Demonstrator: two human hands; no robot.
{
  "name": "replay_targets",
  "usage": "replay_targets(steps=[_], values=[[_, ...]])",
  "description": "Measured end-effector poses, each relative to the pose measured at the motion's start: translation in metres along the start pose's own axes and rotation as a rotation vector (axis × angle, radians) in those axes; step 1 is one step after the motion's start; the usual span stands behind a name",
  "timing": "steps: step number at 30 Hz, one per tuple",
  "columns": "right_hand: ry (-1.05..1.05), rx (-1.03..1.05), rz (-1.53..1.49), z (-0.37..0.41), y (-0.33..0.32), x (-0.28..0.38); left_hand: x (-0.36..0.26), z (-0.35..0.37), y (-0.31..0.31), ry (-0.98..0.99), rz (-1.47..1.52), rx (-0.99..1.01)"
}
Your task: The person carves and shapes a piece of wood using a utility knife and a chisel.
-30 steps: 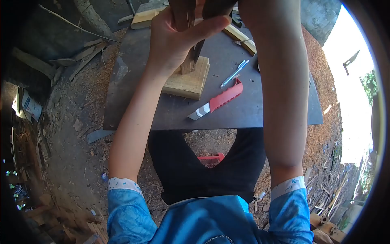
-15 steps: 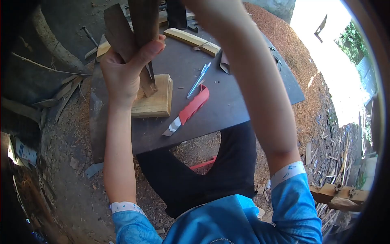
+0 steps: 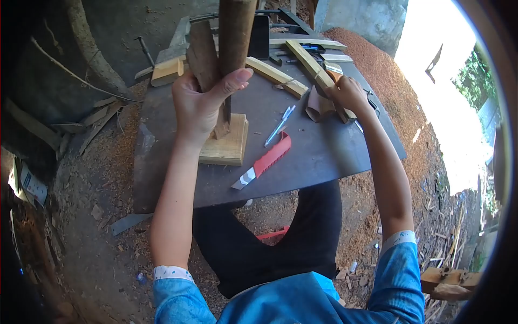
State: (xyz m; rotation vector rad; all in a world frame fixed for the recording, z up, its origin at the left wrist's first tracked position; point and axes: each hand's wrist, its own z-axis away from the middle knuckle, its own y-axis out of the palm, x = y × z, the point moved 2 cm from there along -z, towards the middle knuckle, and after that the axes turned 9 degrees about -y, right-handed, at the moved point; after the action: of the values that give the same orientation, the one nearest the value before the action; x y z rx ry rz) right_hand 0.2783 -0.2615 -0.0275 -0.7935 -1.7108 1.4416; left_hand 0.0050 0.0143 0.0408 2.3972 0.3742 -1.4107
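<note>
My left hand is wrapped around a dark rounded wooden post and a flat, rough wooden strip beside it. Their lower ends meet a pale square wooden block on the table; the post's top runs out of view. At the table's right side, my right hand is closed beside a long wood strip. An orange and pale object, perhaps a brush, shows at its fingertips. A curled brown piece, possibly sandpaper, lies near that hand.
On the dark table lie a red-handled cutter knife and a blue pen. Behind them are another wood strip, a black phone and a hammer. Sawdust is heaped beyond the table.
My right hand has come down from the top of the view to the table's right side. My left hand still grips the post; the whole view has shifted a little.
</note>
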Motion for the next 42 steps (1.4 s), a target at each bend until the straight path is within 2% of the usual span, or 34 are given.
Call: replay_targets(steps=[4, 8, 9, 11, 13, 14, 15, 17, 18, 20, 21, 24, 26, 29, 31, 34, 35, 38, 39, 40, 42], values=[[-0.05, -0.035, 0.174, 0.012, 0.002, 0.008, 0.003, -0.003, -0.002, 0.002, 0.004, 0.005], [-0.043, -0.178, -0.022, 0.013, -0.014, 0.014, 0.001, -0.002, 0.0, -0.01, 0.033, -0.011], [-0.035, -0.143, -0.077, 0.015, -0.024, 0.012, 0.001, -0.002, -0.001, 0.0, 0.018, -0.009], [0.053, -0.202, -0.447, 0.033, -0.06, 0.026, 0.003, -0.003, -0.002, 0.01, -0.008, -0.002], [0.006, -0.354, -0.589, 0.054, -0.109, 0.043, 0.003, -0.004, -0.001, 0.006, 0.003, -0.011], [-0.085, -0.491, -0.768, 0.065, -0.133, 0.047, 0.003, -0.003, -0.001, 0.0, 0.009, -0.016], [-0.077, -0.598, -0.843, 0.083, -0.165, 0.063, 0.003, -0.003, -0.001, 0.003, 0.009, -0.015], [-0.188, -0.841, -0.734, 0.101, -0.215, 0.061, 0.002, -0.004, -0.001, 0.009, 0.009, -0.007], [-0.429, -0.907, -0.261, 0.106, -0.244, 0.046, 0.004, -0.004, -0.001, 0.014, 0.007, -0.012], [-0.543, -0.943, -0.014, 0.121, -0.259, 0.053, 0.004, -0.005, -0.001, 0.031, 0.004, -0.017], [-0.431, -0.944, -0.253, 0.135, -0.252, 0.062, 0.004, -0.004, 0.0, 0.024, 0.004, -0.019], [-0.542, -0.571, -0.131, 0.161, -0.239, 0.092, 0.002, -0.001, 0.001, 0.014, -0.01, -0.021], [-0.481, -0.361, -0.254, 0.175, -0.218, 0.116, 0.004, -0.001, 0.0, 0.019, -0.036, -0.016], [-0.58, -0.497, -0.201, 0.168, -0.208, 0.112, 0.003, -0.002, 0.003, 0.0, -0.046, -0.023], [-0.105, -0.4, -0.433, 0.179, -0.23, 0.108, 0.003, -0.003, 0.004, 0.001, -0.034, -0.039], [-0.652, -0.712, -0.126, 0.166, -0.25, 0.077, 0.004, -0.002, 0.004, 0.003, -0.02, -0.046], [-0.613, -0.695, -0.317, 0.162, -0.253, 0.071, 0.004, -0.002, 0.004, 0.008, -0.016, -0.046], [-0.381, -0.556, -0.13, 0.162, -0.243, 0.085, 0.004, -0.001, 0.003, -0.003, -0.001, -0.044], [-0.234, -0.379, -0.502, 0.157, -0.223, 0.083, 0.005, 0.0, 0.003, -0.018, -0.025, -0.04], [-0.584, -0.465, -0.23, 0.156, -0.21, 0.108, 0.007, 0.0, 0.002, -0.03, -0.049, -0.036], [-0.811, -0.482, -0.053, 0.157, -0.205, 0.13, 0.005, 0.0, 0.002, -0.034, -0.055, -0.036]])
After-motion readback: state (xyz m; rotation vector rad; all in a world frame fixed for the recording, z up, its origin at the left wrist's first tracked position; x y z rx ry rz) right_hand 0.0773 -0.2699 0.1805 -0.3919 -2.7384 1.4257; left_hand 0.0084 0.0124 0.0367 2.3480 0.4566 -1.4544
